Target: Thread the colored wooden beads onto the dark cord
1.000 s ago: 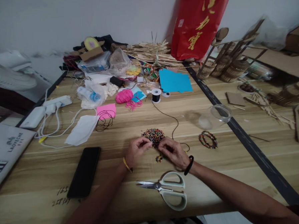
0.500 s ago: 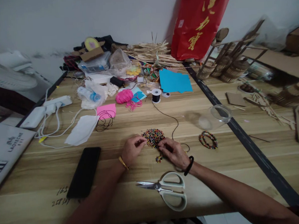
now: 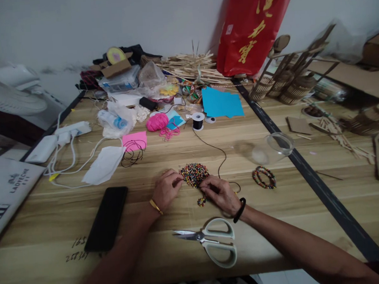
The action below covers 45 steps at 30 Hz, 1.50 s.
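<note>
A pile of small multicoloured beads (image 3: 194, 174) lies on the table between my two hands. At its left edge, my left hand (image 3: 167, 187) is closed in a pinch; whatever is between the fingertips is too small to make out. My right hand (image 3: 220, 193) pinches the dark cord at the pile's lower right. From a white-ended spool (image 3: 197, 121), the black cord (image 3: 224, 152) runs down behind that hand. Just below the pile, a short curl of strung beads (image 3: 201, 202) hangs together by my right fingers. Scissors with pale handles (image 3: 202, 236) lie nearer me.
To the right are a beaded bracelet (image 3: 264, 177) and a clear round container (image 3: 272, 149). A black phone (image 3: 106, 218) lies at left. Farther back sit pink yarn (image 3: 157, 122), blue paper (image 3: 222, 102), thin wooden sticks (image 3: 195, 69) and a red bag (image 3: 250, 33).
My left hand has shifted slightly left, away from the beads. My right hand stays nearly where it was, still pinching the cord.
</note>
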### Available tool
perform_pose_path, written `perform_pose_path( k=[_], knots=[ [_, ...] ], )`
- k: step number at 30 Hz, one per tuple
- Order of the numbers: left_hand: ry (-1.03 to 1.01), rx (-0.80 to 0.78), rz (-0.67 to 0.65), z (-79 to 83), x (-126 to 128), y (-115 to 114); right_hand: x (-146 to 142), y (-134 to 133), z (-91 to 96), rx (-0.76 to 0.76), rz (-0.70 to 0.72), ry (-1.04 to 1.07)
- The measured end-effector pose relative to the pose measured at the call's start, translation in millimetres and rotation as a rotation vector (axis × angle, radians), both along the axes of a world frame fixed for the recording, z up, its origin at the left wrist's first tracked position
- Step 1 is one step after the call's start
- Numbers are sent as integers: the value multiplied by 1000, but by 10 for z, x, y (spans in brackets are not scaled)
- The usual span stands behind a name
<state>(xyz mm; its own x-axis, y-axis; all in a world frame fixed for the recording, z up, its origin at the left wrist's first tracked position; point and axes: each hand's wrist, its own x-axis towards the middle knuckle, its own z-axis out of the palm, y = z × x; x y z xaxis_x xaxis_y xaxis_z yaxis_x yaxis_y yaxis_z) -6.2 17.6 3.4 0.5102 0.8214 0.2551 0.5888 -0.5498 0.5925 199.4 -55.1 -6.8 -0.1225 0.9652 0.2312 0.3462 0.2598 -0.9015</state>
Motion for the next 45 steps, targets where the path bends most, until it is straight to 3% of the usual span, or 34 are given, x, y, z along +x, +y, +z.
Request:
perform_pose_path(
  k=[25, 45],
  knots=[
    [164, 62, -42, 26, 67, -47, 0, 10, -2, -20, 2, 2],
    [25, -38, 13, -31, 107, 30, -14, 9, 14, -27, -3, 8]
  ],
)
